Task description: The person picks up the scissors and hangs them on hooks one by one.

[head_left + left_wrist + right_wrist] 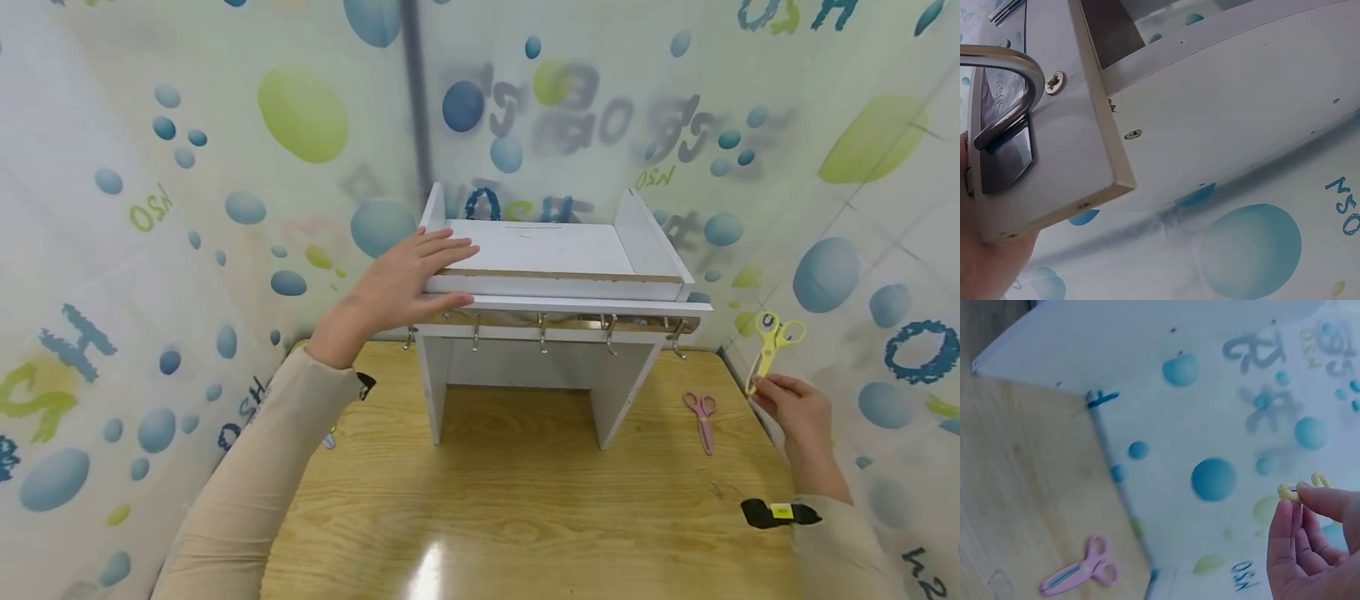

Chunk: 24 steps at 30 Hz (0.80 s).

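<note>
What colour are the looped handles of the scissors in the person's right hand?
The looped scissor handles are yellow; the head view shows them best.

Shelf unit (555,289), centre of the head view: white, plain; front edge (555,275) of the upper board brown. Hooks (542,333), mid-frame: silver. Screw (1055,82), upper left of the left wrist view: brass-toned. Yellow scissors (767,345), right of the head view: handles uniformly yellow. Pink scissors (702,408), lower right: handles pink, unpatterned. Tabletop (525,500), lower centre: yellow-brown with wood grain. Backdrop (225,150), upper frame: pale ground printed with blue and lime-green ovals, plus blue and green lettering. Sleeve (240,492), lower left: plain beige. Wrist strap (756,514), lower right: black, carrying a yellow label (782,511).
</note>
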Available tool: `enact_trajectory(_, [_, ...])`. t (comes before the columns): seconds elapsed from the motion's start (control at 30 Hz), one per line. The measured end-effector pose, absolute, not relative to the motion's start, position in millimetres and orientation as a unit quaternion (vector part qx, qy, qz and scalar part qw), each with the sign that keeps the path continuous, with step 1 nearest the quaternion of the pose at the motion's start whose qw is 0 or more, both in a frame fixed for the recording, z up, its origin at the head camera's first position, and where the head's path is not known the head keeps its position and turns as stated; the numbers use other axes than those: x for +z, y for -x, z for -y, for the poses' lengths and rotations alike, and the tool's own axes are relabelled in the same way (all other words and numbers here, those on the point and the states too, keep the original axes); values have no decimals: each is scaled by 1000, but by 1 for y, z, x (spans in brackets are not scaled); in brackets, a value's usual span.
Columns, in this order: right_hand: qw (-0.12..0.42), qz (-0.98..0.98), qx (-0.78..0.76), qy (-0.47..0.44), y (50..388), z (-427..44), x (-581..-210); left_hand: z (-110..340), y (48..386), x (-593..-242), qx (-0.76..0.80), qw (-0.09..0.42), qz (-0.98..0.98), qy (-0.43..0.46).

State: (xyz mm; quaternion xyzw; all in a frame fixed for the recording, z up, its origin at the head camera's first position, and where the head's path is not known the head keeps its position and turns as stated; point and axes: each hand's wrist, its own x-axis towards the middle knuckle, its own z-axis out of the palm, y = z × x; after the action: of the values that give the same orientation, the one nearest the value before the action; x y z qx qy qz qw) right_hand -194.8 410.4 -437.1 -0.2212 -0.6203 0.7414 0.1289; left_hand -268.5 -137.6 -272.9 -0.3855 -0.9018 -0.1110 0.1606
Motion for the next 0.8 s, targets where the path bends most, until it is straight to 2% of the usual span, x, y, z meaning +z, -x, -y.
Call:
enact_trajectory(0.17, [148, 611, 763, 152, 185, -397, -416, 138, 269, -274, -113, 161, 901, 386])
enact_trajectory(0.5, [164, 599, 781, 71, 164, -368, -374, 137, 268, -272, -114, 157, 903, 383])
enact_trajectory(0.8, [153, 616, 773, -7, 150, -342, -364, 137, 268, -273, -111, 156, 904, 382])
